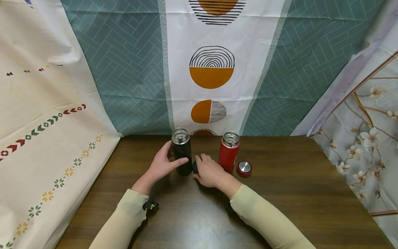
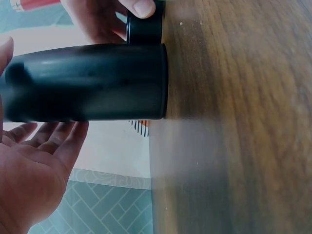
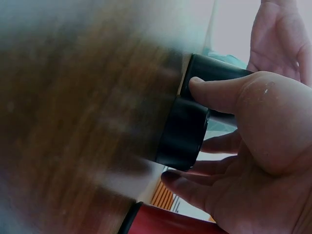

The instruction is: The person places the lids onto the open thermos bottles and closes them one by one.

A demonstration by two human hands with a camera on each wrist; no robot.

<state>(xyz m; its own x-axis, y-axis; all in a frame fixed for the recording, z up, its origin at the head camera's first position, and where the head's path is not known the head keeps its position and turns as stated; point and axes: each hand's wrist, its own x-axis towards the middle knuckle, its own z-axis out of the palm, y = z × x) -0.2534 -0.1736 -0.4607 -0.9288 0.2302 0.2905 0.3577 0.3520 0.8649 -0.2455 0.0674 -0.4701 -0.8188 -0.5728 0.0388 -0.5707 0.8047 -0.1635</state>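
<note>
Hands [image 1: 160, 164] hold black bottle [image 1: 182, 150] — and black lid [image 3: 181, 135].

This looks like a curtained-off table corner, though whether it lies in a home, an office or a studio cannot be told. A wood-grained table [image 1: 311, 180] meets a teal-and-white cloth [image 1: 133, 69] with orange half-circles at its far edge, a cream cloth [image 1: 46, 100] at left and a blossom-print cloth [image 1: 370, 138] at right. The black flask [image 1: 182, 155] and red flask [image 1: 228, 155] are everyday household goods.
</note>
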